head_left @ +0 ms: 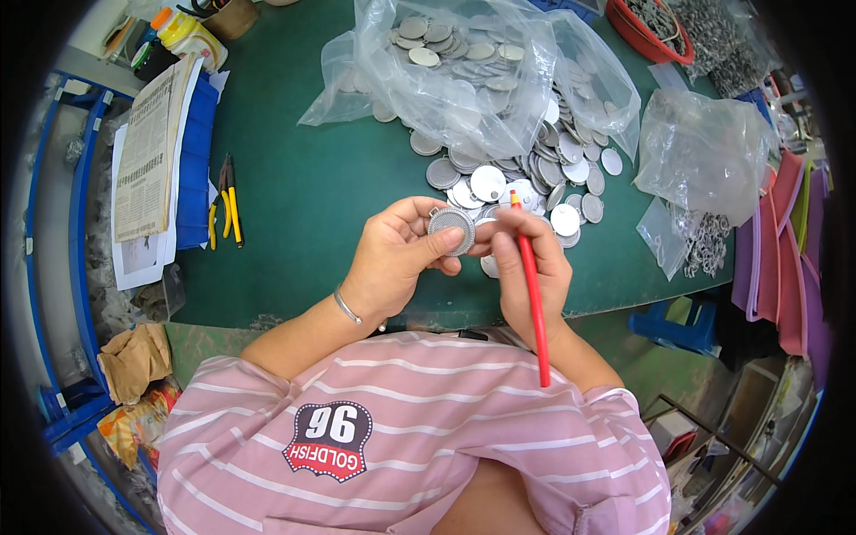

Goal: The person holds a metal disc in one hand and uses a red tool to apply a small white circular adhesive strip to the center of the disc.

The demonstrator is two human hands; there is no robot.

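Note:
My left hand pinches a round silver-grey metal disc between thumb and fingers. The disc has a beaded rim and a small loop at its upper edge. A long red pencil with a yellow upper end lies in my right hand, its other end reaching down past the wrist. The right fingertips come close to the disc's right edge; whether they touch it I cannot tell. Just beyond both hands, a heap of similar metal discs spills from a clear plastic bag.
Yellow-handled pliers lie left on the green table, beside a blue bin topped with newspaper. At right are a plastic bag, small metal clasps and a red basket. A blue stool stands below.

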